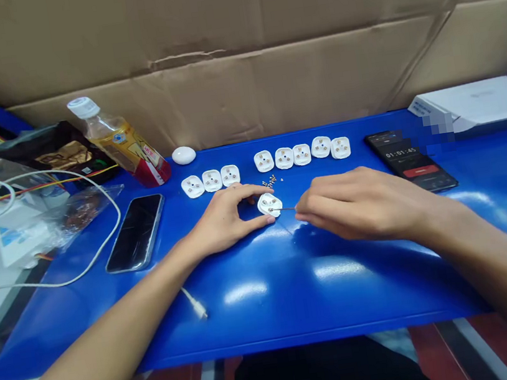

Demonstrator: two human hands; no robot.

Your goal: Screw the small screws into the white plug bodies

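My left hand grips a small white plug housing by its edge, thumb in front and fingers behind. Metal parts sit inside the housing, which rests at the table's surface. In the fingers of my right hand is a thin metal tool. Its slim shaft reaches left to the near side of the housing. The tool's handle is hidden in my closed hand, so its exact kind does not show. Just behind the housing lies a loose pile of small brass-coloured parts.
Similar white housings stand behind my hands, with several more to the right. A phone, drink bottle, white oval object and cable plug are leftward. Another phone and white box lie right.
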